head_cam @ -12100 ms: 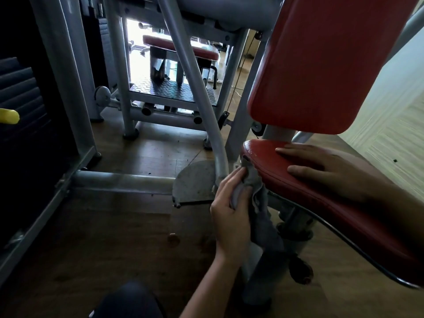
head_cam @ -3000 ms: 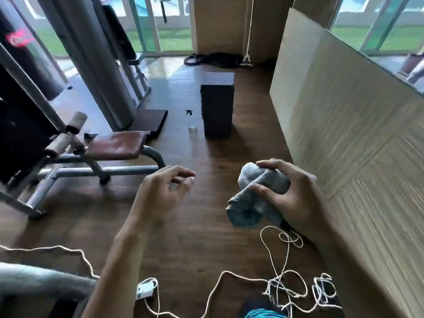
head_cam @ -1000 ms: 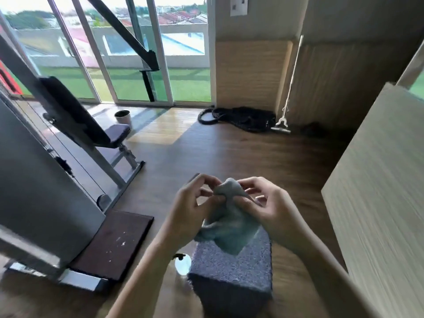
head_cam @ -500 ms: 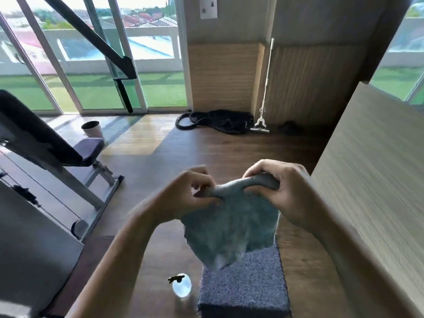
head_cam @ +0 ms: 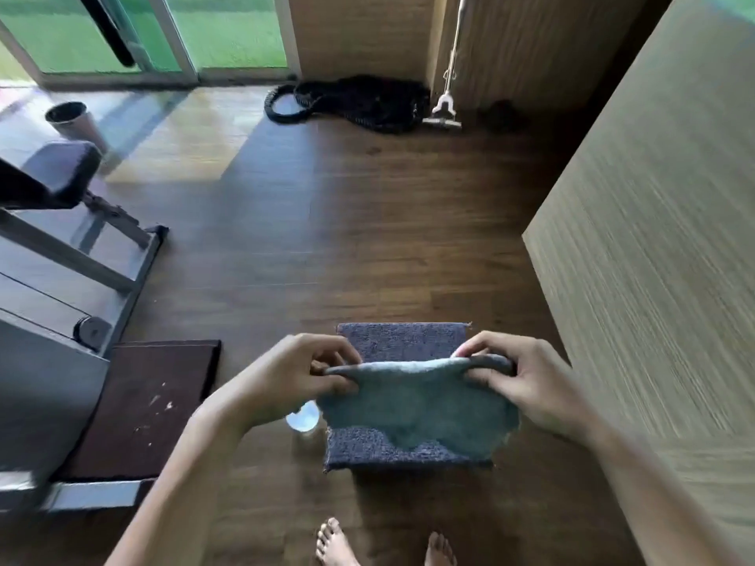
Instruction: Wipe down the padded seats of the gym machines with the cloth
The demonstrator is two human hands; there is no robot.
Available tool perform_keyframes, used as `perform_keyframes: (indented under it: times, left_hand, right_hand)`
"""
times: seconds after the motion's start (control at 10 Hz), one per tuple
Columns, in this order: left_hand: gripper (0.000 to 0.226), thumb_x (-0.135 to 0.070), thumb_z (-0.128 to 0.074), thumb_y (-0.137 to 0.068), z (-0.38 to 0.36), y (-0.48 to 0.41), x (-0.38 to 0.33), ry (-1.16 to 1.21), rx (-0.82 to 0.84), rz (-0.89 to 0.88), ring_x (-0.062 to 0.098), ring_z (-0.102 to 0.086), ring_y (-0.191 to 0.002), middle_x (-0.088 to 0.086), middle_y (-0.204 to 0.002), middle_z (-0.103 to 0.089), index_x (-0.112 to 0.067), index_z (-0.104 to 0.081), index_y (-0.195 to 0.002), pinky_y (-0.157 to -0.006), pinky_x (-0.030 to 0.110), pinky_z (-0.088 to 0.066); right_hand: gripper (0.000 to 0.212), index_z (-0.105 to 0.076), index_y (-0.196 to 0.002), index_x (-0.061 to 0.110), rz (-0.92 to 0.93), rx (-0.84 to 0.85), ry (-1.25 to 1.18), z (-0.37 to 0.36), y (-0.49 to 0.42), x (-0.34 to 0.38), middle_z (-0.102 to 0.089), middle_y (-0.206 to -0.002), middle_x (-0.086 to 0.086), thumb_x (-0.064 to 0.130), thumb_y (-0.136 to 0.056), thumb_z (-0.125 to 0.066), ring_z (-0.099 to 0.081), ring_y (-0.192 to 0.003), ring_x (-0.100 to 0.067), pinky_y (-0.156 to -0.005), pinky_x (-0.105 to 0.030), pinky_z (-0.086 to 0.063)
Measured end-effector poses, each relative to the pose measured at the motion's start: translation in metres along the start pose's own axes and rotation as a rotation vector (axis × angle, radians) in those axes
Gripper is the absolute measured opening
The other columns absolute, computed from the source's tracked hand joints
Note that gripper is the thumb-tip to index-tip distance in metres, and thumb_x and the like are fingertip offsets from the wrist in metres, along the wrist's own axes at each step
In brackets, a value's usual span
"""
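left hand (head_cam: 294, 377): up in front of the body, back of the hand facing the camera, fingers (head_cam: 327, 349) curled in and pinching the left end of the cloth (head_cam: 416, 406) along its top edge
right hand (head_cam: 527, 381): same deal, mirrored. Pinches the right end of the top edge, thumb tucked under, knuckles up
spacing: hands level with each other and apart, edge pulled out between them
left forearm (head_cam: 184, 484): bare, comes in from the near left, angled up toward the middle
right forearm (head_cam: 653, 484): bare, comes in from the near right, bit blurry
feet (head_cam: 335, 541): bare, just the toes showing at the near edge
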State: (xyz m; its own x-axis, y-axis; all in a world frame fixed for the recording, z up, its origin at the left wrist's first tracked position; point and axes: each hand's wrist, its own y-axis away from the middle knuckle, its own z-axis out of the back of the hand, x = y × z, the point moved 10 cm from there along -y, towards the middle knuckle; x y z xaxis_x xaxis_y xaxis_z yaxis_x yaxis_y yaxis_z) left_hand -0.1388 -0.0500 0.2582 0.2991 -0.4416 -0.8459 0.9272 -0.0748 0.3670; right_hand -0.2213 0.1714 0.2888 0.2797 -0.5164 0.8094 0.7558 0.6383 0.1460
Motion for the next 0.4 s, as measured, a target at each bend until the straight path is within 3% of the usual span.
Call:
perform_keyframes:
  times: [0.1, 0.2, 0.3, 0.4]
  left_hand:
    - [0.014, -0.010, -0.077, -0.086, -0.045, -0.043, 0.082, 0.028, -0.009, 0.172, 0.011, -0.062, -0.071, 0.001, -0.082, -0.065, -0.020, -0.073, -0.095, -0.056, 0.034, -0.058]
    - [0.021, -0.010, -0.073, -0.087, -0.084, -0.088, 0.156, -0.104, -0.093, 0.290, 0.019, -0.066, -0.090, 0.005, -0.101, -0.072, -0.024, -0.071, -0.104, -0.074, 0.034, -0.059]
    - [0.043, -0.015, -0.077, -0.085, -0.111, -0.106, 0.202, -0.109, -0.190, 0.370, 0.023, -0.064, -0.106, 0.006, -0.114, -0.066, -0.021, -0.063, -0.126, -0.091, 0.028, -0.050]
    - [0.049, -0.013, -0.075, -0.086, -0.126, -0.104, 0.215, -0.095, -0.235, 0.369, 0.026, -0.061, -0.106, 0.006, -0.112, -0.052, -0.020, -0.060, -0.132, -0.100, 0.030, -0.047]
  right_hand:
    - [0.018, -0.072, -0.091, 0.033, -0.176, 0.102, 0.047, -0.041, -0.019, -0.096, -0.074, -0.087, 0.013, 0.016, -0.086, -0.076, -0.067, -0.086, 0.001, -0.075, -0.016, -0.045]
    - [0.028, -0.067, -0.097, 0.038, -0.322, 0.104, 0.105, -0.085, -0.039, -0.187, -0.073, -0.097, 0.007, 0.012, -0.086, -0.071, -0.066, -0.089, -0.009, -0.071, -0.017, -0.043]
    - [0.041, -0.063, -0.123, 0.031, -0.467, 0.127, 0.122, -0.121, -0.041, -0.252, -0.062, -0.126, -0.007, 0.009, -0.088, -0.065, -0.060, -0.107, -0.021, -0.085, -0.025, -0.045]
    - [0.050, -0.056, -0.139, 0.024, -0.518, 0.141, 0.092, -0.134, -0.026, -0.278, -0.042, -0.149, -0.010, 0.014, -0.091, -0.067, -0.043, -0.138, -0.025, -0.108, -0.027, -0.034]
